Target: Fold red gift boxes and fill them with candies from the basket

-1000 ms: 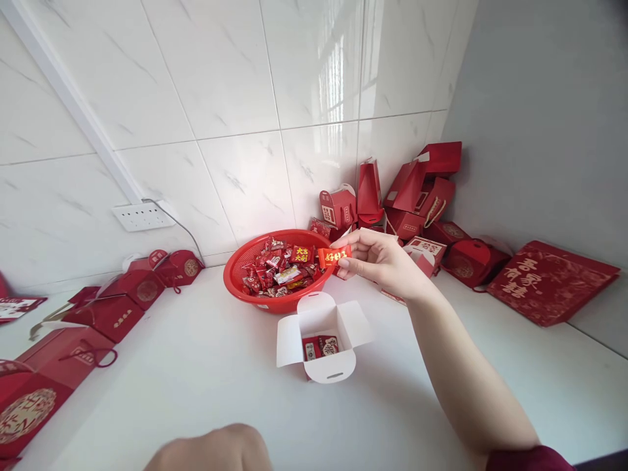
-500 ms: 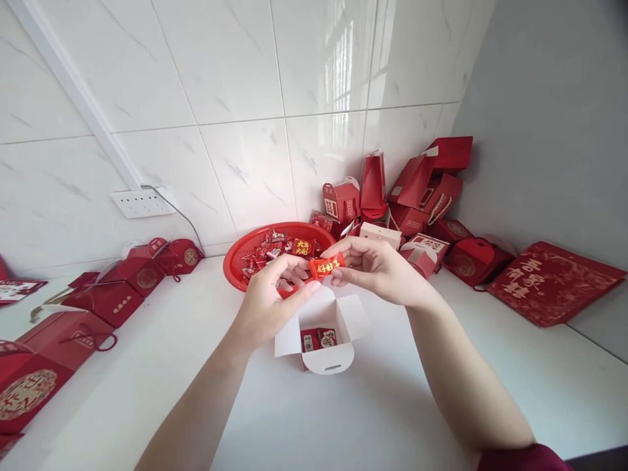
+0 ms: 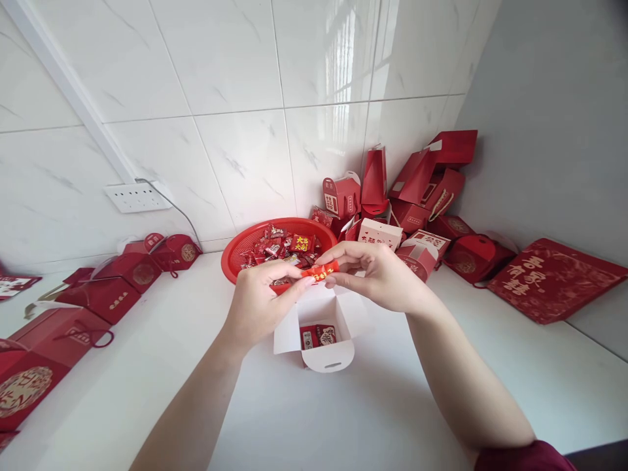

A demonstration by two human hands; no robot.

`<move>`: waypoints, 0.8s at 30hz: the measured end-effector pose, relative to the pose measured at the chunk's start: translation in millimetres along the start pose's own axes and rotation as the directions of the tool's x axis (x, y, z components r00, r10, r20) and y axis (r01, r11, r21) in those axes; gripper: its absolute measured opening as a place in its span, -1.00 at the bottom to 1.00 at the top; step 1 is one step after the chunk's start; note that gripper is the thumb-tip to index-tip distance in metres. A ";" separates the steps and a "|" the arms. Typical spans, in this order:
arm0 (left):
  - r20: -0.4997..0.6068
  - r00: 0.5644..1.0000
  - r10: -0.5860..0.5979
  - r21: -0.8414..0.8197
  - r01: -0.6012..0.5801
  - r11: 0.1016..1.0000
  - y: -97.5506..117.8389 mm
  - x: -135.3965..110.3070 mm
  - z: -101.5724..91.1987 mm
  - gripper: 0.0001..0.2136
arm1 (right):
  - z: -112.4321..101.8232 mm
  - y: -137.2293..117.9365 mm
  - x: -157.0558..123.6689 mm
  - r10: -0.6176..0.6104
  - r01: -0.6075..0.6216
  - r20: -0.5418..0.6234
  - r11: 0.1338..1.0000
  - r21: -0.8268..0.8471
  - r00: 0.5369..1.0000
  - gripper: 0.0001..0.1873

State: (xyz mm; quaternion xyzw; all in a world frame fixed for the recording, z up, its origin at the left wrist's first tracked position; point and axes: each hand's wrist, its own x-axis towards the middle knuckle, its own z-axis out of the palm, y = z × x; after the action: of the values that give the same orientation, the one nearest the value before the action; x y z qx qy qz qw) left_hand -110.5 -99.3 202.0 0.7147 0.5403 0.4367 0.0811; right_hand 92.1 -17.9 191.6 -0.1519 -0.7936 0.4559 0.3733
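Note:
A red wrapped candy (image 3: 321, 271) with yellow characters is pinched between my two hands, above the back edge of an open gift box. My left hand (image 3: 262, 294) grips its left end, thumb in front. On the other end, the thumb and fingers of my right hand (image 3: 370, 275) are closed. The small gift box (image 3: 328, 357) stands upright below, white inside, its flaps folded outward; a few red packets (image 3: 318, 335) lie on its bottom. Just behind my hands is a red plastic basket (image 3: 229, 260) of wrapped candies, partly hidden by my left hand.
Red gift boxes (image 3: 132, 271) line the table's left side. More boxes and bags (image 3: 417, 183) are heaped at the back right, near a flat red bag (image 3: 554, 281). A socket strip (image 3: 137, 197) with a cable is on the tiled wall.
The candy has turned between my fingers, so its lettering now faces lower and shows less. Both hands stay in nearly the same place; the view has shifted slightly.

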 end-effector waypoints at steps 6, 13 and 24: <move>0.024 0.999 -0.035 -0.035 0.036 0.999 1.5 -1.2 -2.3 -0.88 | 1.0 -6.3 0.0 -0.107 0.108 0.013 0.982 -0.158 0.994 -0.76; 0.224 0.963 -0.152 -0.319 0.220 0.922 0.2 5.1 -5.4 -0.78 | 7.9 -7.5 3.3 -0.313 0.296 0.030 0.860 -0.416 0.949 -0.78; 0.237 0.961 -0.141 -0.236 0.198 0.951 0.7 2.0 -3.3 -0.79 | 6.9 2.8 4.3 -0.463 0.443 0.102 0.727 -0.524 0.881 -0.75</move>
State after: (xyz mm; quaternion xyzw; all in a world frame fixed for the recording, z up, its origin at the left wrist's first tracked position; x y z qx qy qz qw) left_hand -112.3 -99.1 205.5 0.6920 0.5266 0.4139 0.2691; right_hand 83.8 -18.1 189.1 -0.0595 -0.8941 0.1097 0.4301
